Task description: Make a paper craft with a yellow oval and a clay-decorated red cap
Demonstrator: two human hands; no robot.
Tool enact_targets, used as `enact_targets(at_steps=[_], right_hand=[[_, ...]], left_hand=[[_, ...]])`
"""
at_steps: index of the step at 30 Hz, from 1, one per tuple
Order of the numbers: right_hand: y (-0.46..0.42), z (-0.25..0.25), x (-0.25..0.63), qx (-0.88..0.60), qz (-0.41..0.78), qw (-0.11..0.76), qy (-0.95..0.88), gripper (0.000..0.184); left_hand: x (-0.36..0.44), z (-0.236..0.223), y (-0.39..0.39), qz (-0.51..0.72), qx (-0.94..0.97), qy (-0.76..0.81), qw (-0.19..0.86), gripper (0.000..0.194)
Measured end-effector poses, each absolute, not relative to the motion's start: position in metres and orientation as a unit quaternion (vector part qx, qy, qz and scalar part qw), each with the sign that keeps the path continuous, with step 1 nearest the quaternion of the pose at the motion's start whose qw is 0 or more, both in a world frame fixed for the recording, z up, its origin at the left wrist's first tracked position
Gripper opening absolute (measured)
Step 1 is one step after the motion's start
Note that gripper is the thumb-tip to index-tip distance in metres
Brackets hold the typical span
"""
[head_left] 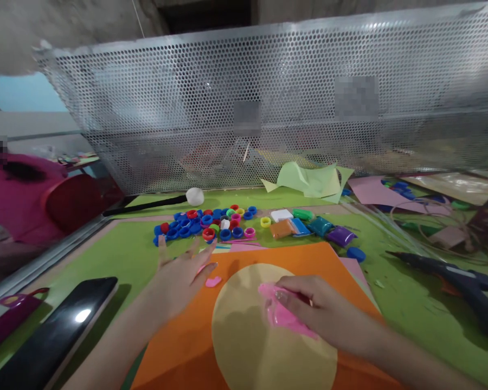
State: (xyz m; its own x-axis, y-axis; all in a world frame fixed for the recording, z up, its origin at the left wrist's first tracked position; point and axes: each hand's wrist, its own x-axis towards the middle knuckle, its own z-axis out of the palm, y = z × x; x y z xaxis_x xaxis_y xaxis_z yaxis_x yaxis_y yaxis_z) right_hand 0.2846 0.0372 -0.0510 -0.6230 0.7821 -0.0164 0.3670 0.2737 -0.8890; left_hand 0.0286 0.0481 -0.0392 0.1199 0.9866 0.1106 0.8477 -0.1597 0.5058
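An orange paper sheet (179, 346) lies in front of me with a pale yellow paper circle (248, 346) on it. My right hand (321, 309) is closed, pinching a soft pink piece of clay (278, 311) against the circle. My left hand (179, 279) rests flat on the orange sheet's left part, fingers spread. A small pink scrap (213, 281) lies just beside its fingertips.
Several coloured bottle caps (203, 223) and packets of clay (309, 225) lie beyond the sheet. A glue gun (451, 273) is at right, a black phone (61, 325) at left. Crumpled green paper (309, 181) leans on the perforated metal screen (268, 97). A person in pink (20, 195) sits at far left.
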Motion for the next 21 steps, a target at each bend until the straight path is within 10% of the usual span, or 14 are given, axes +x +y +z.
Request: enact_targets(at_steps=[21], right_hand=[[0.033, -0.054, 0.278, -0.404, 0.497, 0.361, -0.678, 0.034]], left_hand=[[0.089, -0.042, -0.002, 0.248, 0.889, 0.385, -0.010, 0.073]])
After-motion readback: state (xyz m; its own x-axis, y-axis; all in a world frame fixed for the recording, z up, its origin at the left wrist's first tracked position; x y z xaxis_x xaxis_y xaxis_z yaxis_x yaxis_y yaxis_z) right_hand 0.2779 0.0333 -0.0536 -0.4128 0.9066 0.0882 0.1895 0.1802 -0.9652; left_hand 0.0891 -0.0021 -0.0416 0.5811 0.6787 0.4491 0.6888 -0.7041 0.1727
